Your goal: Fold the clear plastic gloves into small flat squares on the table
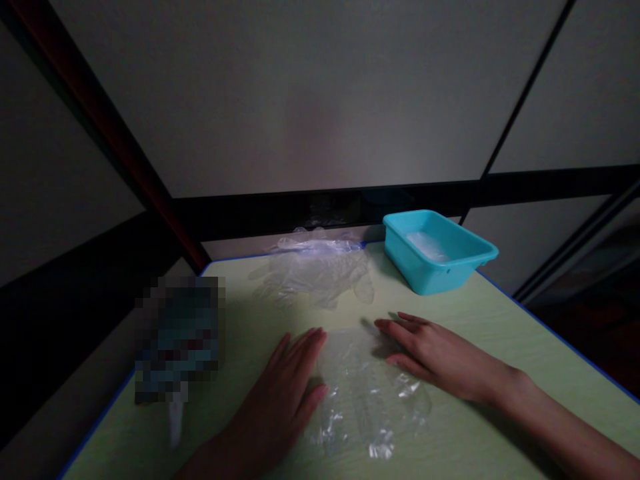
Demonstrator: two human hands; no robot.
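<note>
A clear plastic disposable glove [367, 393] lies flattened on the pale green table, between my two hands. My left hand [290, 383] rests at its left edge, fingers stretched forward and thumb apart, touching the plastic. Over the upper right part of the glove is my right hand [417, 347], its fingers extended and spread, holding nothing; whether its fingertips press on the plastic is hard to see. Farther back, a loose pile of similar clear gloves [320, 270] spreads near the table's far edge.
A turquoise plastic basin [435, 267] stands at the back right with clear plastic inside. At the left is a blurred-out dark package [183, 340] with a whitish strip [175, 420] below it. The blue-edged table [500, 347] meets pale cabinet panels [325, 100].
</note>
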